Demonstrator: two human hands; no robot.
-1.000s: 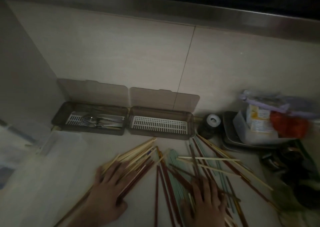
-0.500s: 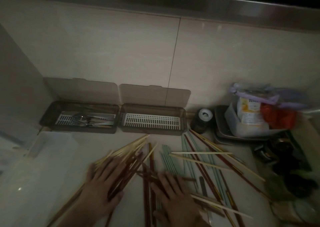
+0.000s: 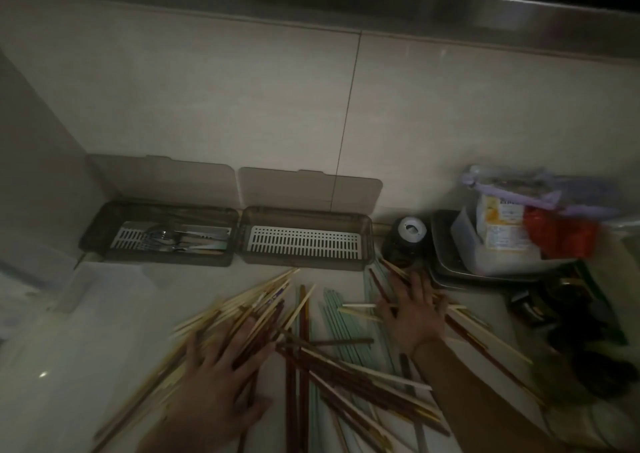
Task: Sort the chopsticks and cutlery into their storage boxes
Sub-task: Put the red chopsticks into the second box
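Note:
A big loose pile of chopsticks (image 3: 322,359), pale wood, dark red-brown and light green, is spread over the counter. My left hand (image 3: 221,380) lies flat with fingers spread on the left bundle of pale and dark sticks. My right hand (image 3: 414,314) rests flat, fingers apart, on the sticks at the right. Against the wall stand two open storage boxes: the left box (image 3: 93,241) holds metal cutlery (image 3: 169,239), the right box (image 3: 367,244) shows only its white slotted tray.
A dark jar with a white lid (image 3: 407,234) stands right of the boxes. A metal tray (image 3: 441,255) with a plastic tub, cartons and bags crowds the right side. Dark items lie beyond at the far right. A clear plastic container (image 3: 41,300) sits at the left.
My right hand has moved from the lower middle of the pile up and to the right, near the jar. My left hand stays pressed on the left bundle.

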